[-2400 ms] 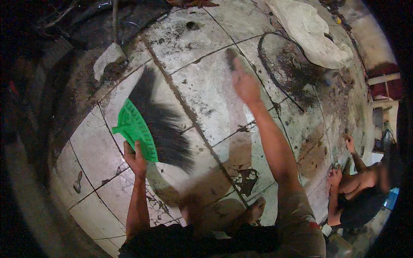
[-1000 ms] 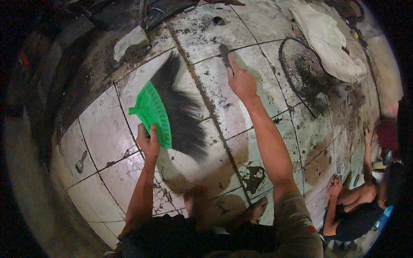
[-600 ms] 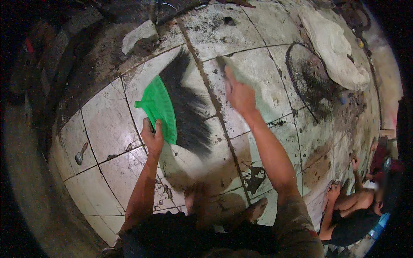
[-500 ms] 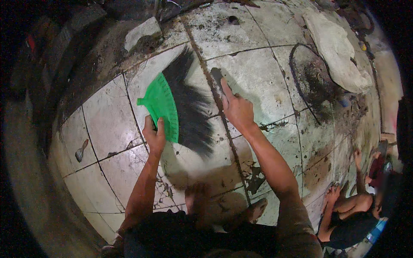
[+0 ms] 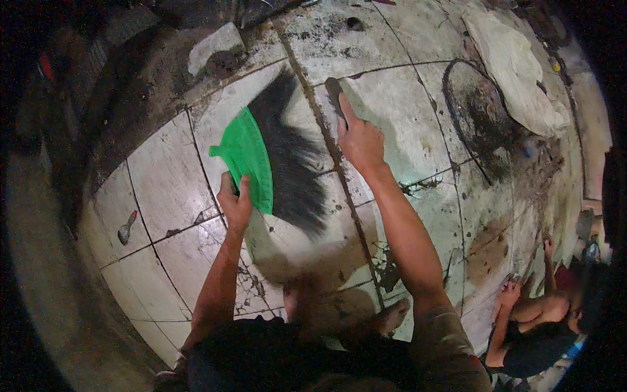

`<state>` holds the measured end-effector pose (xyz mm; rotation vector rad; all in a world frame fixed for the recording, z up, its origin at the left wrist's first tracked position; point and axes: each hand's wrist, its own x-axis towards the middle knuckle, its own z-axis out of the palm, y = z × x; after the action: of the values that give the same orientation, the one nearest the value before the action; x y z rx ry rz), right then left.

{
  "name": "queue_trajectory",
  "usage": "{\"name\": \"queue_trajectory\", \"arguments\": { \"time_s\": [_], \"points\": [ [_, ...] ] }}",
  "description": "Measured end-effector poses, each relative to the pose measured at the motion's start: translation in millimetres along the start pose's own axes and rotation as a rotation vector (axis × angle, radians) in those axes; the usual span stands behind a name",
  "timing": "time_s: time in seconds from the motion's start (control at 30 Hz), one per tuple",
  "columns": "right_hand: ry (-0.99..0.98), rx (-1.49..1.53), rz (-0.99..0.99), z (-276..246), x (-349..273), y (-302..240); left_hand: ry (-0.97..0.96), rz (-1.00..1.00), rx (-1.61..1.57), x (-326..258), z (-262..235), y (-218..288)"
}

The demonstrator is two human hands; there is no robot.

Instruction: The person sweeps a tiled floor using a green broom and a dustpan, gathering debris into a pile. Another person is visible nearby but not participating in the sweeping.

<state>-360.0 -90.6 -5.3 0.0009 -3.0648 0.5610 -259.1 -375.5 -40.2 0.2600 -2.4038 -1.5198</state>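
Observation:
My left hand (image 5: 236, 200) grips the near edge of a green plastic broom head (image 5: 251, 157), thumb on top and fingers underneath. Black bristles (image 5: 290, 157) fan out from its curved side to the right, over the floor tiles. In my right hand (image 5: 362, 145) is a narrow dark flat tool (image 5: 334, 91), its far end sticking out past my stretched index finger. What kind of tool it is, I cannot make out. It is apart from the bristles, to their right.
A small tool with a reddish tip (image 5: 128, 227) lies on the left tiles. Far off are a pale block (image 5: 212, 46), a dark wire loop (image 5: 447, 98) and a whitish sack (image 5: 513, 72). Another person (image 5: 532, 326) sits at the lower right. My bare foot (image 5: 393, 317) is close by.
My right hand has moved a little farther away, carrying the dark tool with it. The left hand keeps its grip on the broom head, which has barely shifted.

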Motion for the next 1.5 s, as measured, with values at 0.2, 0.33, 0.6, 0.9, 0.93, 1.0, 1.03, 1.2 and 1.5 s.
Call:
{"name": "queue_trajectory", "arguments": {
  "time_s": [0.2,0.33,0.6,0.9,0.93,1.0,1.03,1.2,1.5],
  "points": [
    [-0.079,0.005,-0.007,-13,-53,6,-0.010,-0.014,0.015,1,1,-2],
    [-0.020,0.030,0.021,-5,-5,-5,-0.022,-0.016,0.099,4,-1,-4],
    [-0.170,0.008,0.037,-18,-56,-9,0.002,-0.015,-0.007,-1,0,-7],
    [-0.097,0.063,0.045,-12,-40,-9,-0.031,-0.057,-0.009,-1,0,-3],
    [-0.103,0.069,0.026,-12,-52,-5,-0.030,-0.069,0.005,-2,-4,-2],
    [-0.126,0.044,0.049,-11,-46,-2,-0.009,-0.060,0.026,-2,-3,-6],
    [-0.133,0.030,0.065,-11,-42,-2,-0.004,-0.051,0.034,-1,-2,-9],
    [0.073,0.048,0.065,13,39,-15,0.006,0.001,-0.005,0,2,-3],
    [-0.027,0.058,0.008,9,-39,-12,-0.002,-0.061,0.057,-1,1,-15]
  ]
}}
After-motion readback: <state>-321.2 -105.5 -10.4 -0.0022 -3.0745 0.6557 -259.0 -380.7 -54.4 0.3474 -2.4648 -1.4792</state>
